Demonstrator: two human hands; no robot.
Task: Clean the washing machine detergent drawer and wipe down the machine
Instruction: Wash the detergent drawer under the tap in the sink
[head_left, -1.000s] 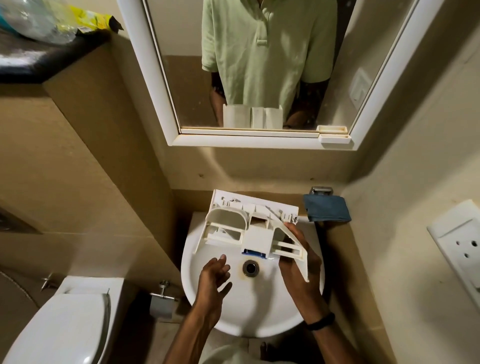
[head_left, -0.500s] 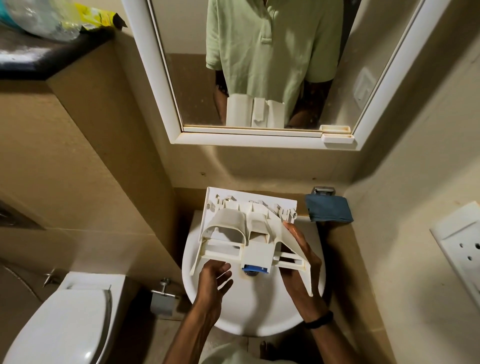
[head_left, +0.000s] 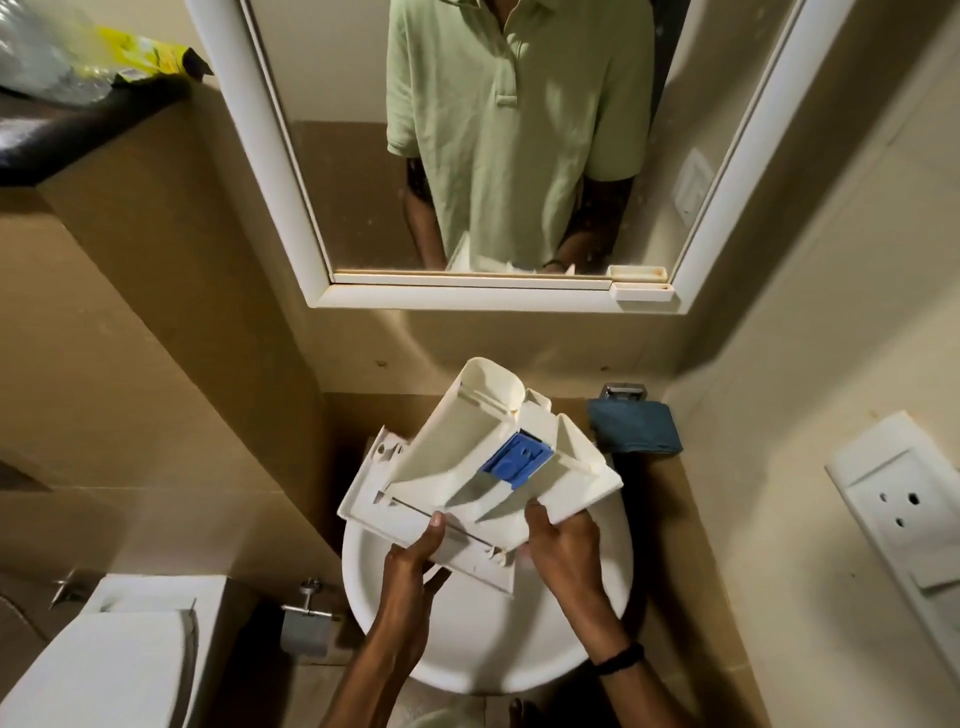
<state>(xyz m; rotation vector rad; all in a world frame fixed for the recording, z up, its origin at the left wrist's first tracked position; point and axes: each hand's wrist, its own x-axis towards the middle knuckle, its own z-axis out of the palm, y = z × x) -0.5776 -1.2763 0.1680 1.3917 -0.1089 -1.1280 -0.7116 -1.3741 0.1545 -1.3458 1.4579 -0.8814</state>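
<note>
- The detergent drawer (head_left: 457, 467) was held tilted above the rear edge of the sink (head_left: 498, 639) by 2 hands.
- The left hand (head_left: 415, 564) pinched the front panel, thumb on top.
- The right hand (head_left: 563, 540) gripped the drawer's near right corner.
- Advice: hold firmly and tip the blue insert (head_left: 517, 460) toward the bowl so residue drains inside.
- The blue cloth (head_left: 636, 426) lay beside the sink's rear right edge.

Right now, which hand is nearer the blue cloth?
Right. The right hand grips the drawer below-left of the blue cloth; the left hand holds the drawer farther left.
</note>
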